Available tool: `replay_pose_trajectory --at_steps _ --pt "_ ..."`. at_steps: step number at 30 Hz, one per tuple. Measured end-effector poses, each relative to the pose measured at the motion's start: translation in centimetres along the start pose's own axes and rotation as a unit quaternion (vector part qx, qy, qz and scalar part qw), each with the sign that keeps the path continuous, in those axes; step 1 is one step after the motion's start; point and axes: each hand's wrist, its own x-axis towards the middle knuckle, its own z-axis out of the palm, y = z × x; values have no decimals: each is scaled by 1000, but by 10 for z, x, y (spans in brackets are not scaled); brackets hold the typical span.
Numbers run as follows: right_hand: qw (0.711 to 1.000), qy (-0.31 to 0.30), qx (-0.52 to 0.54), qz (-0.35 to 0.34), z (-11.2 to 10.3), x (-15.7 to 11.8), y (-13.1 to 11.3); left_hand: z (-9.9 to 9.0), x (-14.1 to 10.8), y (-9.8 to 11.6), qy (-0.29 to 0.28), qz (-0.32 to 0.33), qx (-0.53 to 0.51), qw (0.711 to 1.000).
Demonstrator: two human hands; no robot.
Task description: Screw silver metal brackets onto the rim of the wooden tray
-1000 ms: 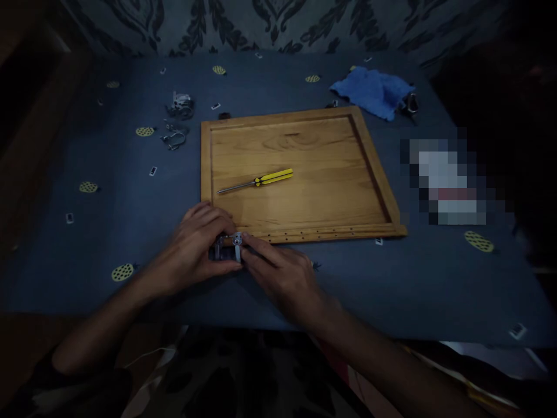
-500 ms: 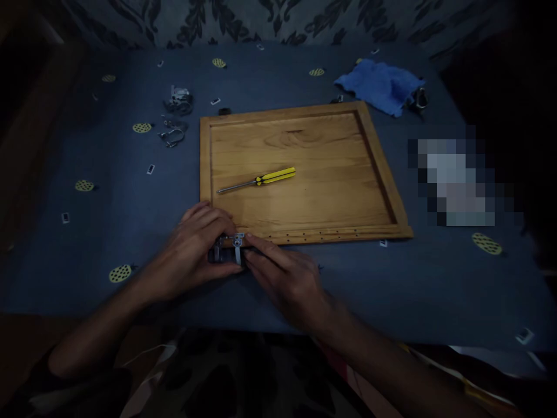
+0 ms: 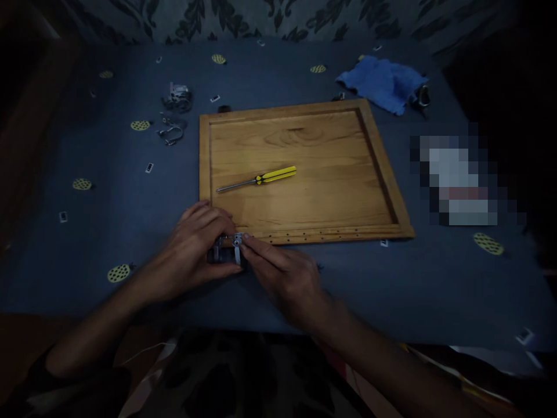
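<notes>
A framed wooden panel (image 3: 296, 168) lies flat, with a row of small holes along its near edge. At the panel's near left corner, my left hand (image 3: 195, 247) is wrapped round a metal bracket (image 3: 237, 242). My right hand (image 3: 287, 273) has its thumb and fingers pressed together at the bracket's right side; whether something small is between them is too dark to tell. On the panel rests a screwdriver (image 3: 256, 180) with a yellow and black handle, its tip pointing left.
Several metal parts (image 3: 177, 97) lie behind and left of the panel. At the back right is a blue cloth (image 3: 385, 84) beside a dark object. A pixelated item (image 3: 456, 180) sits on the right. Patterned blue cloth (image 3: 108, 215) covers the surface.
My right fingertips have moved slightly left, closer against the bracket. My left hand keeps its hold, and the view has shifted a little.
</notes>
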Motion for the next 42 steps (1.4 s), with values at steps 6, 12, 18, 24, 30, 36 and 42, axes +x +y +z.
replay_pose_trajectory --at_steps 6,12,18,24,30,36,42 --pt "1000 5 -4 -9 -1 0 0 0 0 0 1 7 -2 1000" --pt "1000 10 4 -12 -1 2 0 0 -1 -2 -3 6 -2 1000" --pt "1000 1 8 -9 -3 3 -1 0 -2 -1 -4 4 -7 1000" --pt "1000 -5 -23 -11 -3 5 -1 1 -2 -1 3 5 -7 1000" --pt "1000 1 -20 -13 0 3 -1 3 -2 -2 11 10 -5 1000" --pt "999 26 -17 -13 2 2 -2 4 -1 -3 15 16 1 1000" --pt "999 21 -26 -16 1 3 -2 3 -1 -3 11 11 2 1000"
